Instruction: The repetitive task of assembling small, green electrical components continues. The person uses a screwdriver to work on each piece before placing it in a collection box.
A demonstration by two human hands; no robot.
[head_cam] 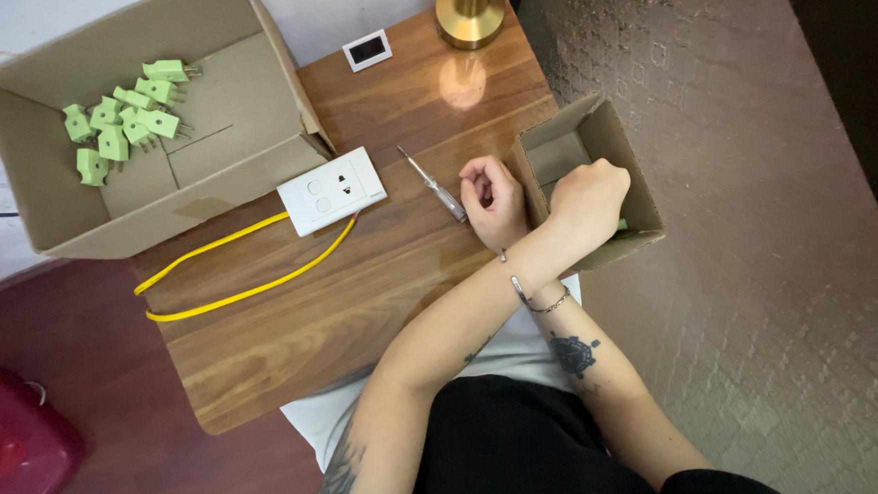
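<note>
The left hand (588, 194) is reaching across the right forearm into the small open cardboard box (637, 202) at the counter's (381, 280) right edge; its fingers are clenched, around what I cannot tell. A sliver of green is showing beneath it. The right hand (492, 199) is resting loosely curled and empty beside the slim silver screwdriver (434, 185). Lifting straight up, with the light box steadied, would probably be keeping it from tipping off the edge. The large open cardboard box (245, 182) is holding a cluster of pale green plastic plugs (122, 123).
</note>
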